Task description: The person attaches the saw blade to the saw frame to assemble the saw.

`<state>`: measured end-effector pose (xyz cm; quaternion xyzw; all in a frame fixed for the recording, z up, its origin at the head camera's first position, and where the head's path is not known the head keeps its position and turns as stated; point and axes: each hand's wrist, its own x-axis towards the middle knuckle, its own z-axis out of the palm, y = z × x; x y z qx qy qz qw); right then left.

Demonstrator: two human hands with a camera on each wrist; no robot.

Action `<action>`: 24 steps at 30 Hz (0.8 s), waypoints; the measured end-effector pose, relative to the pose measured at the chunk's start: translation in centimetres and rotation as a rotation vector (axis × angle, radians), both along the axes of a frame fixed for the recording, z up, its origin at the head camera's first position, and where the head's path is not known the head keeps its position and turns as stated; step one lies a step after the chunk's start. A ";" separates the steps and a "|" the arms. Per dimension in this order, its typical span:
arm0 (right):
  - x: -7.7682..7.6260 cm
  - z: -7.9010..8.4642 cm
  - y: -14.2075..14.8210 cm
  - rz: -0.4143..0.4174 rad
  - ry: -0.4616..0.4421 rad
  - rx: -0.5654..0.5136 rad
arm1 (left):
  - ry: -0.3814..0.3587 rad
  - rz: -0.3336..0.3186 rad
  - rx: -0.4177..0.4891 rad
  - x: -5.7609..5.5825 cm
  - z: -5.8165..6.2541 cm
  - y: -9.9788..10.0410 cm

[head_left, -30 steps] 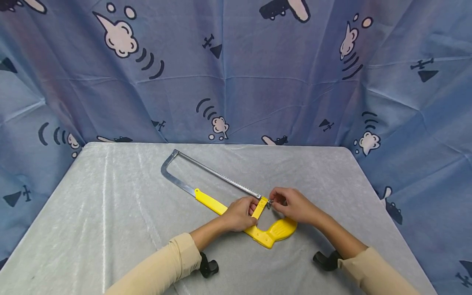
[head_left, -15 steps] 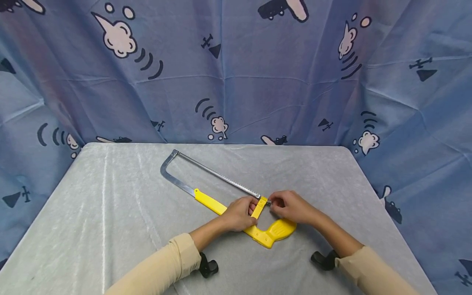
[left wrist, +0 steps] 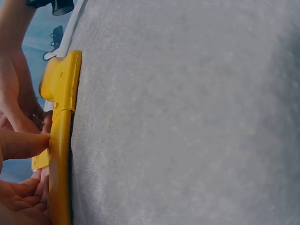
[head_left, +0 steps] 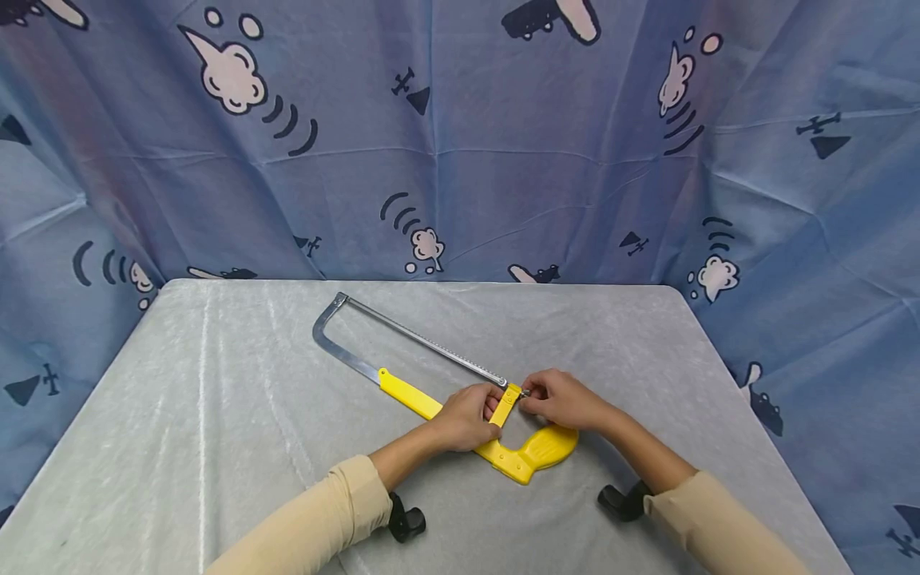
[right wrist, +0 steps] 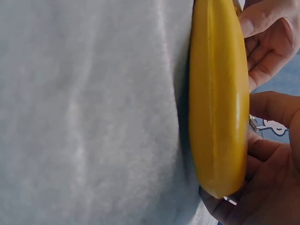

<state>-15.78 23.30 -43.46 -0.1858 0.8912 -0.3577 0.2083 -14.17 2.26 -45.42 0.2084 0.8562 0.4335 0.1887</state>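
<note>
A hacksaw (head_left: 408, 393) with a yellow handle and a silver frame lies flat on the grey cloth, its blade (head_left: 431, 343) on the far side. My left hand (head_left: 467, 417) grips the yellow frame near the handle, thumb on the near side. At the blade's handle end, the fingers of my right hand (head_left: 564, 399) pinch a small metal wing nut (head_left: 525, 394), mostly covered by the fingertips. The yellow handle (right wrist: 219, 103) fills the middle of the right wrist view and partly hides that hand. In the left wrist view, the left thumb (left wrist: 23, 144) presses the yellow frame (left wrist: 60, 164).
A table under grey plush cloth (head_left: 237, 447) bears the saw. Behind it hangs a blue patterned curtain (head_left: 489, 184). Black wrist-camera mounts (head_left: 406, 521) sit below both wrists, close over the cloth.
The right hand's fingers shift and turn slightly at the wing nut, and the right forearm moves a little left. The left hand and the hacksaw stay in place.
</note>
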 end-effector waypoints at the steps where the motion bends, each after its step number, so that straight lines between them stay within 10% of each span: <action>1: 0.0 0.0 -0.1 0.001 0.001 0.002 | 0.000 0.000 0.000 0.0 0.0 0.0; 24: -0.1 0.0 -1.9 -0.044 0.078 0.218 | -0.010 -0.004 0.001 0.1 0.1 0.0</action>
